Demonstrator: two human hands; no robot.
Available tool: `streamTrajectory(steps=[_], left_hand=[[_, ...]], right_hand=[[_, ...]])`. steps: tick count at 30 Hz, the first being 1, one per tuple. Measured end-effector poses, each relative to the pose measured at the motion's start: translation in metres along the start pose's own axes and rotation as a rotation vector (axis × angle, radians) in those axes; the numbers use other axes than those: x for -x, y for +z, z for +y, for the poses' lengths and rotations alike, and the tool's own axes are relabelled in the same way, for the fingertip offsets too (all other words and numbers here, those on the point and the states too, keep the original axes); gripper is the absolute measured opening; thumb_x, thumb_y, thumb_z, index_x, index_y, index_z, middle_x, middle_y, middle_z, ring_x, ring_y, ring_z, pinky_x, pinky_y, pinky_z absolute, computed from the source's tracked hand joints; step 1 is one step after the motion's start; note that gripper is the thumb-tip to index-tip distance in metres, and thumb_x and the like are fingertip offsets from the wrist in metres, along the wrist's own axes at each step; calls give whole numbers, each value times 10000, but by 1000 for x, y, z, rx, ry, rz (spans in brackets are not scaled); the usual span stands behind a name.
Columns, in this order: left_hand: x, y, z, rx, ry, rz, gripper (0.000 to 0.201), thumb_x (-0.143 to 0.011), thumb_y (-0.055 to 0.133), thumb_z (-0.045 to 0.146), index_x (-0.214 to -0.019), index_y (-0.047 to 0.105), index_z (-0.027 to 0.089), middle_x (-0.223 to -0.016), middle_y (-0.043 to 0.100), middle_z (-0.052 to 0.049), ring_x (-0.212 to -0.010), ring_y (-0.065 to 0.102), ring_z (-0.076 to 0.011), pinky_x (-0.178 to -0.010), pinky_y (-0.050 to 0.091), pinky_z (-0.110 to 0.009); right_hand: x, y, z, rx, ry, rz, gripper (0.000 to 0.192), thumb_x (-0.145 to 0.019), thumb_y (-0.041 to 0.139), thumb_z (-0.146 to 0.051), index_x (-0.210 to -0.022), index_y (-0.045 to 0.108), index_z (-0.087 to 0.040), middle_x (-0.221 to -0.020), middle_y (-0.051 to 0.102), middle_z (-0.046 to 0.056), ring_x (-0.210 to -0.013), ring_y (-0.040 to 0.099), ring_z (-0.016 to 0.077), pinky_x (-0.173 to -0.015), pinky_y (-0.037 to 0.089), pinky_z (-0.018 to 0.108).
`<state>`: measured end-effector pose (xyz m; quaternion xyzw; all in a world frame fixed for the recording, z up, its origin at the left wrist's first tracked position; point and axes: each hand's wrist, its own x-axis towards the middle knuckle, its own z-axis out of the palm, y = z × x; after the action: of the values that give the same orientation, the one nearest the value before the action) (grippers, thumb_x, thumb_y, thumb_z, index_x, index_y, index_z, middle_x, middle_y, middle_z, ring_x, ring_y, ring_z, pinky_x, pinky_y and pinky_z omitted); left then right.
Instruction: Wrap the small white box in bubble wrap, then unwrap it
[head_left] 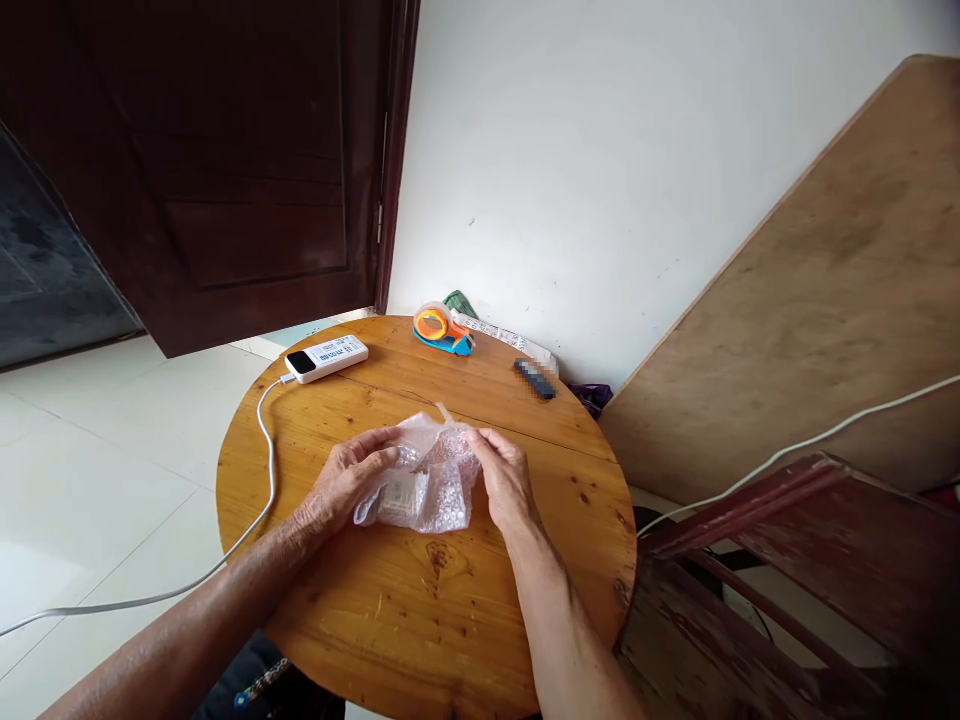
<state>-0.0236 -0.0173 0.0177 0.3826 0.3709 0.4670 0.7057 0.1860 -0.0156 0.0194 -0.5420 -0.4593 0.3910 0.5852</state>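
Note:
A clear bubble-wrap bag (429, 482) lies on the middle of a round wooden table (420, 610), with a small pale boxy item (399, 497) showing through it. My left hand (346, 480) grips the bag's left side. My right hand (504, 478) pinches its upper right edge. Both hands rest low over the tabletop.
A white power bank (327, 358) with a white cable (264, 470) sits at the table's far left. An orange and blue tape dispenser (441, 328) and a small dark object (535, 379) lie at the far edge. A leaning wooden board (825, 300) and red wooden furniture (787, 570) stand right.

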Motion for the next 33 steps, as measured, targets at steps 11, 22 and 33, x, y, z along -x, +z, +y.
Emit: streamTrajectory(steps=[11, 22, 33], left_hand=[[0, -6, 16, -828, 272, 229, 692, -647, 703, 622, -1148, 686, 146, -1046, 678, -116, -924, 638, -282, -777, 505, -382], [-43, -7, 25, -654, 141, 243, 280, -647, 575, 455, -663, 581, 176, -570, 567, 14, -517, 527, -125, -536, 440, -245], [-18, -8, 32, -1051, 377, 247, 354, -800, 525, 392, -1025, 688, 171, -992, 727, -82, -919, 664, -237, -801, 515, -346]], right_hand=[[-2, 5, 5, -277, 96, 23, 376, -601, 817, -522, -662, 649, -191, -628, 597, -34, -599, 483, 129, -594, 372, 258], [-18, -13, 12, -173, -14, 240, 416, -634, 759, -571, -699, 651, -175, -628, 573, -28, -586, 476, 122, -554, 388, 248], [-19, -18, 18, 149, 65, 107, 578, -670, 715, -487, -1142, 639, -161, -776, 724, 34, -660, 661, 190, -491, 460, 253]])
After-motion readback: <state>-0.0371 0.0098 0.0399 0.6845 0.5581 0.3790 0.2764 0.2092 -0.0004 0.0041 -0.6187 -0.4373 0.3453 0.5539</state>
